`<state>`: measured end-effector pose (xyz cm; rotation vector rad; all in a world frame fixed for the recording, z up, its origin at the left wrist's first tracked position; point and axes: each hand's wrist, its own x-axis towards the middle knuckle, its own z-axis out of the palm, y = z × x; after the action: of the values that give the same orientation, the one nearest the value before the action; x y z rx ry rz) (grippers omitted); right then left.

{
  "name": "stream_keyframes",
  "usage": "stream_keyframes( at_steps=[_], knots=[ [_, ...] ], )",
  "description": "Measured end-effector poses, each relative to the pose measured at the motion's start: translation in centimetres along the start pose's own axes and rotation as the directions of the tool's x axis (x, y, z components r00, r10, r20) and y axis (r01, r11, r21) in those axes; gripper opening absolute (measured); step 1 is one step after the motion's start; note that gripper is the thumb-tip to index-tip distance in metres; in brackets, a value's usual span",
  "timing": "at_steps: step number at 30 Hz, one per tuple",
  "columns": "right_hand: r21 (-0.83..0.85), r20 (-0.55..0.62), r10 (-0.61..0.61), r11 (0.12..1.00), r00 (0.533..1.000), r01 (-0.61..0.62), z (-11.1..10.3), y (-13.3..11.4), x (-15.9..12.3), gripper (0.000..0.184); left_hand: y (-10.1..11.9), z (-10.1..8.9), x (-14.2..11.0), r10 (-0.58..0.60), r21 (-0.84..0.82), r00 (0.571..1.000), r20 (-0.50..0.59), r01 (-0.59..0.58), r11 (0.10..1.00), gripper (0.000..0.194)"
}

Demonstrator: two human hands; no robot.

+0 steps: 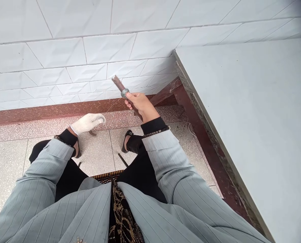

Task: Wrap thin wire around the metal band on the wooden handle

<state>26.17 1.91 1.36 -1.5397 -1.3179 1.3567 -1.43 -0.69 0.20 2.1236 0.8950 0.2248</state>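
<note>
My right hand (pixel 139 104) is closed around a brown stick (pixel 118 84), bare end pointing up and to the left. Grey strands of wire or thread form a thick wound coil (pixel 124 92) on the stick, just beyond my thumb. My left hand (pixel 88 123) wears a white knitted glove and is held lower, to the left, with its fingers pressed together. Between the coil and the gloved fingertips runs a faint thin strand (pixel 113 105). Below the glove, a small brown piece (pixel 92 133) shows; whether the hand holds it, I cannot tell.
A white tiled wall (pixel 94 50) with a red-brown base strip (pixel 46 110) stands in front. On the right is a pale tabletop (pixel 254 108) on a dark red frame (pixel 198 131). Below are my black shoes (pixel 126 140), a woven seat edge (pixel 105 176) and a speckled floor (pixel 97 155).
</note>
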Motion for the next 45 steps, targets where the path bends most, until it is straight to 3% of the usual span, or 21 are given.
stream_keyframes(
  at_steps=[4, 7, 9, 11, 15, 18, 21, 23, 25, 28, 29, 31, 33, 35, 38, 42, 45],
  knots=[
    [-0.363, -0.051, 0.024, 0.931, 0.998, -0.041, 0.5, 0.7, 0.5, 0.037, 0.5, -0.1, -0.1, 0.026, 0.04, 1.0, -0.005, -0.026, 0.999, 0.037],
    [-0.688, 0.092, 0.057, 0.726, 0.994, 0.022, 1.1, 0.7, 0.5, 0.031, 1.0, -0.4, -0.4, -0.012, 0.062, 0.997, -0.072, 0.016, 0.998, 0.035],
    [-0.789, 0.237, 0.14, 0.605, 0.962, 0.106, 1.7, 0.6, 0.2, 0.029, 1.2, -0.6, -0.5, -0.018, 0.071, 0.993, -0.117, 0.027, 0.997, 0.035],
    [-0.797, 0.404, 0.25, 0.568, 0.88, 0.204, 2.5, 0.4, -0.3, 0.027, 1.1, -0.7, -0.5, -0.023, 0.078, 0.99, -0.142, 0.034, 0.996, 0.035],
    [-0.681, 0.673, 0.406, 0.668, 0.619, 0.302, 4.2, 0.3, -1.5, 0.026, 0.6, -0.7, -0.3, -0.034, 0.058, 0.992, -0.118, 0.041, 0.997, 0.033],
    [-0.556, 0.793, 0.381, 0.771, 0.476, 0.309, 4.7, 0.0, -2.1, 0.023, 0.2, -0.5, -0.2, -0.031, 0.022, 0.995, -0.095, 0.034, 0.999, 0.033],
    [-0.413, 0.871, 0.277, 0.86, 0.405, 0.3, 4.1, -0.3, -2.4, 0.021, -0.2, -0.3, -0.1, -0.037, 0.001, 0.995, -0.088, 0.037, 0.999, 0.034],
    [-0.31, 0.883, 0.165, 0.909, 0.44, 0.28, 3.2, -0.6, -2.5, 0.022, -0.4, -0.1, 0.0, -0.051, -0.013, 0.997, -0.061, 0.05, 0.999, 0.035],
    [-0.199, 0.821, 0.025, 0.949, 0.57, 0.244, 2.3, -0.8, -2.5, 0.027, -0.5, 0.1, 0.0, -0.061, -0.038, 0.997, -0.041, 0.059, 0.998, 0.037],
    [-0.011, 0.525, -0.139, 0.985, 0.84, 0.17, 1.1, -1.1, -2.3, 0.04, -0.4, 0.2, 0.0, -0.067, -0.055, 0.997, -0.037, 0.065, 0.996, 0.037],
    [0.04, 0.398, -0.156, 0.988, 0.904, 0.152, 0.9, -1.1, -2.2, 0.044, -0.3, 0.2, 0.0, -0.071, -0.052, 0.997, -0.043, 0.069, 0.996, 0.037],
    [0.097, 0.184, -0.149, 0.986, 0.972, 0.133, 0.5, -1.0, -1.8, 0.05, -0.1, 0.1, 0.0, -0.074, -0.041, 0.997, -0.034, 0.072, 0.997, 0.036],
    [0.085, 0.067, -0.123, 0.989, 0.99, 0.117, 0.4, -0.7, -1.3, 0.05, 0.0, 0.1, 0.1, -0.053, -0.033, 0.998, -0.02, 0.053, 0.998, 0.036],
    [0.005, 0.023, -0.091, 0.996, 0.996, 0.09, 0.4, -0.2, -0.7, 0.048, 0.1, 0.1, 0.1, -0.013, -0.008, 1.0, 0.018, 0.013, 1.0, 0.036],
    [-0.298, 0.023, -0.02, 0.954, 1.0, 0.026, 0.7, 0.5, 0.0, 0.042, 0.1, 0.3, 0.2, 0.021, 0.058, 0.998, 0.063, -0.025, 0.998, 0.038],
    [-0.759, 0.123, 0.016, 0.646, 0.992, 0.084, 1.6, 0.6, 0.2, 0.033, -0.1, 0.4, 0.0, 0.022, 0.156, 0.999, 0.038, -0.028, 0.987, 0.04],
    [-0.847, 0.307, 0.138, 0.49, 0.942, 0.205, 2.6, 0.6, -0.2, 0.03, -0.2, 0.3, 0.0, 0.028, 0.175, 1.0, 0.012, -0.029, 0.984, 0.04]
  ],
)
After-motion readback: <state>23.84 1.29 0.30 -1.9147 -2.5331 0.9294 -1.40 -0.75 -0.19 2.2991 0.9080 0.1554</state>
